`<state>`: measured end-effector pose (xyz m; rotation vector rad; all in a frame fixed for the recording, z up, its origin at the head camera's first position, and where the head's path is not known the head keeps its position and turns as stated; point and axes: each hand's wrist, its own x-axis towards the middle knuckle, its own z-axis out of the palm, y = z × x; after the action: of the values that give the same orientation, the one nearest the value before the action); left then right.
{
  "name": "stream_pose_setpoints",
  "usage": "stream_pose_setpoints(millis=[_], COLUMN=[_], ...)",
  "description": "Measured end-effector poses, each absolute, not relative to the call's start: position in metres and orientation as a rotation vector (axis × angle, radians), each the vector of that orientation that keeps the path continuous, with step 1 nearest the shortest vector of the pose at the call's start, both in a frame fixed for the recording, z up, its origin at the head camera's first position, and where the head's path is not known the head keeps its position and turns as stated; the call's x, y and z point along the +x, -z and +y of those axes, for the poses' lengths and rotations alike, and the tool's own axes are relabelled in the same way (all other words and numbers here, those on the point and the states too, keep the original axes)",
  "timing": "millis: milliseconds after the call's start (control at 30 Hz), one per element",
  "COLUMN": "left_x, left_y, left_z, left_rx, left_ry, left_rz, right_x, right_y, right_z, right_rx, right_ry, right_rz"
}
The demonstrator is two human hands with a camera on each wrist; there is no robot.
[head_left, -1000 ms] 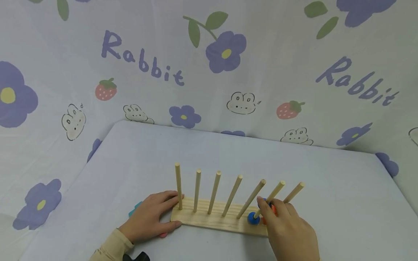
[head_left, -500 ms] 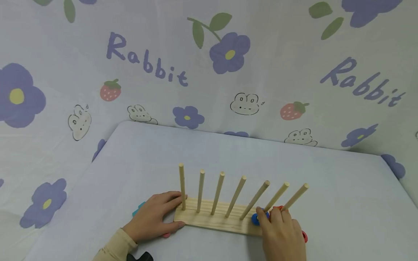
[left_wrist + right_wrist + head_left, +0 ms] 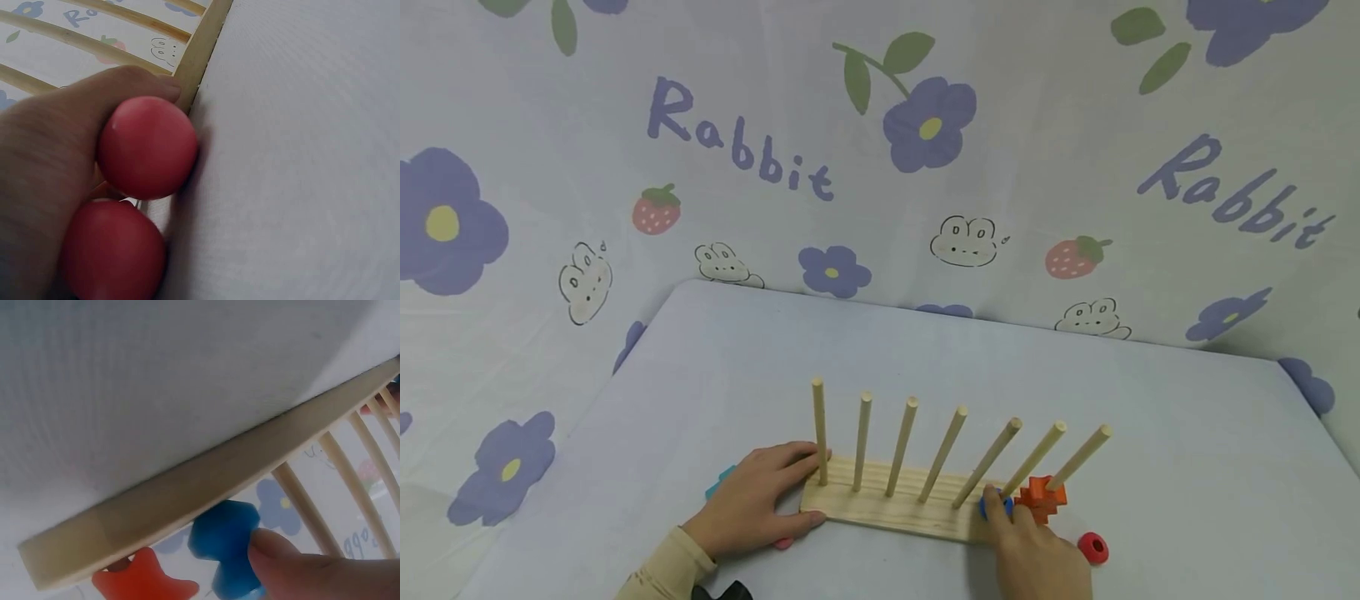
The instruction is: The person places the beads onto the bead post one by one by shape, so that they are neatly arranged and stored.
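Observation:
A wooden base (image 3: pixel 880 508) carries a row of seven upright pegs. My left hand (image 3: pixel 760 500) lies flat on its left end, fingers straight beside the first peg. Two red balls (image 3: pixel 147 147) sit under that hand against the base edge (image 3: pixel 200 56). My right hand (image 3: pixel 1030 550) is at the near right of the base, one fingertip (image 3: pixel 281 550) touching a blue bead (image 3: pixel 996 504) (image 3: pixel 225 540) at the foot of the sixth peg. An orange star piece (image 3: pixel 1041 496) (image 3: pixel 144 578) sits at the foot of the last peg.
A red ring (image 3: pixel 1093 547) lies on the white table (image 3: pixel 925 367) just right of my right hand. A teal piece (image 3: pixel 718 482) peeks out from behind my left hand. A flower-print cloth hangs behind the table.
My right hand has drawn back toward me and down from the right-hand pegs, uncovering the orange star and the red ring. The left hand has stayed in place.

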<state>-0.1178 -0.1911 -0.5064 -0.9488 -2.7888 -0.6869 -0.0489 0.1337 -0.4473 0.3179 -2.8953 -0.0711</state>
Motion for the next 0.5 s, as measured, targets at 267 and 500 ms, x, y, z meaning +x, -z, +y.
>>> stream_pose_setpoints(millis=[267,500], left_x=[-0.117,-0.117], left_y=[0.506,0.506], left_z=[-0.19,-0.192], left_rx=[-0.936,-0.935], left_ry=[0.692,0.664], left_rz=[-2.806,-2.814], right_x=[-0.04,-0.025], right_y=[0.435,0.445], right_z=[0.139,0.168], right_rx=[0.217,0.246], right_ry=[-0.133,-0.284], right_rz=[-3.2,-2.901])
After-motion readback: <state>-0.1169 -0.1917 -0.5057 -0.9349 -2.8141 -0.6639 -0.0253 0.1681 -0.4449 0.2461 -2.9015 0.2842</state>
